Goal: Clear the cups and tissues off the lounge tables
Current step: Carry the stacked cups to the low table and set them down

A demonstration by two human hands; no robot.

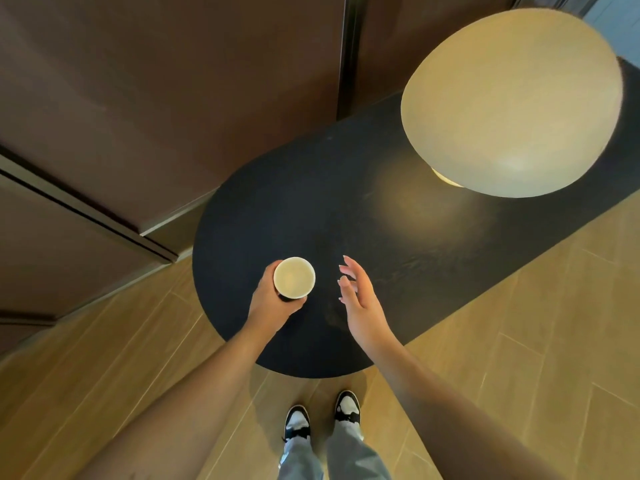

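Head camera view, looking straight down at a person's two bare arms reaching over a dark desk [311, 209] with a rounded near end. From the middle of the view, the desk stretches away toward 2 o'clock.

At about 8 o'clock from the middle, the left hand [273, 303] holds a paper cup [294, 277] upright. Its fingers [268, 277] are curled round the cup's dark side wall, with the thumb against the near side. The cup's pale open top faces the camera; whether anything is inside cannot be told. Whether the cup's base touches the desk or is lifted just above it also cannot be told.

Beside the cup, toward 3 o'clock from it and not touching it, the right hand [362, 303] hovers over the desk. Its fingers [349, 266] are apart and nearly straight, palm turned toward the cup, holding nothing.

At 2 o'clock a large, pale, dome-shaped lamp [512, 102] stands on the far part of the desk and casts a warm pool of light on the surface under it.

Dark brown wall panels [166, 81] fill the view from 9 to 12 o'clock. Light wooden floor [519, 358] planks surround the desk's near end. At 6 o'clock, two black-and-white shoes [322, 415] and grey trouser legs stand on the floor just short of the desk edge.
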